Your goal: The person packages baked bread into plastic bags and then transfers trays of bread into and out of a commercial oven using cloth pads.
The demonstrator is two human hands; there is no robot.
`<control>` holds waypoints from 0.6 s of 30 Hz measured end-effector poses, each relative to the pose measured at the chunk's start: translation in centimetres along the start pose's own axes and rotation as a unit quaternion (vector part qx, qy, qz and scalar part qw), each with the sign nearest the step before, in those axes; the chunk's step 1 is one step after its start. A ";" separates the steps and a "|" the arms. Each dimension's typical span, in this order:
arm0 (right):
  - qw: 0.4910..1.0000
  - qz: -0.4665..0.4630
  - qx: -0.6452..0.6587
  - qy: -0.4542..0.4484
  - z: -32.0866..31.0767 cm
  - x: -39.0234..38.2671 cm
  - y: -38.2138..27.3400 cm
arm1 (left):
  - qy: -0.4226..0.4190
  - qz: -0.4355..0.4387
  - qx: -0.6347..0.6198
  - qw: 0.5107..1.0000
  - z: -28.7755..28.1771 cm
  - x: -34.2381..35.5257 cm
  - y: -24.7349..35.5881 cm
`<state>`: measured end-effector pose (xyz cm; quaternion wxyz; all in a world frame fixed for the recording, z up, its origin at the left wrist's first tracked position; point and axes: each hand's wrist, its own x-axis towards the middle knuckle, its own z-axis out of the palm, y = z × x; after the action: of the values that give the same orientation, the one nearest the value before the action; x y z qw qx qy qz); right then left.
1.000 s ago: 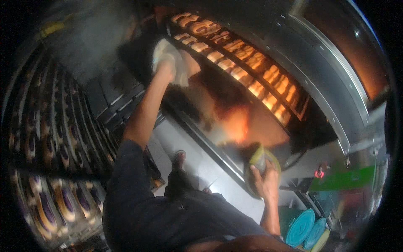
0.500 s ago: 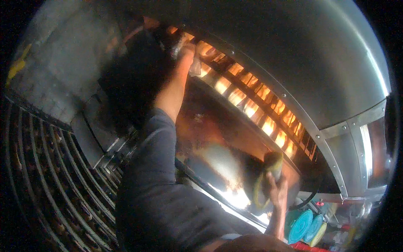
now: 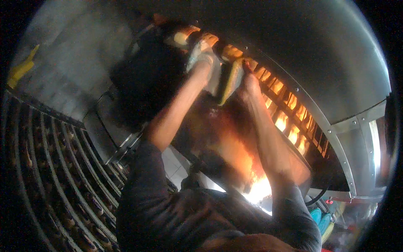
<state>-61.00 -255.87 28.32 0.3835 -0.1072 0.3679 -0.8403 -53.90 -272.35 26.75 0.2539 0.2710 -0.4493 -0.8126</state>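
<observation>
Both my arms reach forward over a dark, glossy metal surface to the glowing grill (image 3: 289, 122). My left hand (image 3: 205, 65) is closed around a pale cloth (image 3: 195, 53), in front of the far-left part of the glow. Close to its right, my right hand (image 3: 251, 83) grips a flat, pale pad with a yellow edge (image 3: 233, 80). It tilts toward me; blur hides whether it is cloth or sponge. A narrow dark gap separates the two held things. The fingertips of both hands are partly hidden.
A curved steel hood (image 3: 319, 63) hangs above the grill. Dark parallel bars of a rack (image 3: 54, 176) run along the left. Something yellow (image 3: 23, 69) is at the far left. Blue-green round items (image 3: 321, 220) lie at the lower right. Bright light glares off the metal surface (image 3: 258, 191).
My right hand has swung up and left from the lower right, carrying the yellow-edged pad beside my left hand. My left hand has shifted slightly right and down, still holding the cloth.
</observation>
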 end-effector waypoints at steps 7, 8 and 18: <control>0.999 0.026 0.024 0.025 -3.7 -7.4 -0.4 | 0.074 0.134 -0.213 0.965 -1.0 -11.7 -3.9; 0.999 0.012 0.009 0.042 -4.3 -10.5 -1.5 | 0.034 0.100 -0.310 0.945 -0.9 -14.7 -3.2; 0.991 0.061 -0.050 0.113 -10.9 -39.4 -7.3 | 0.106 0.123 -0.218 0.962 -7.1 -36.3 -11.1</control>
<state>-43.22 -218.35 29.76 0.3840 -0.0085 0.4562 -0.8027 -24.74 -247.52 21.63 0.4509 0.2361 -0.2612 -0.8202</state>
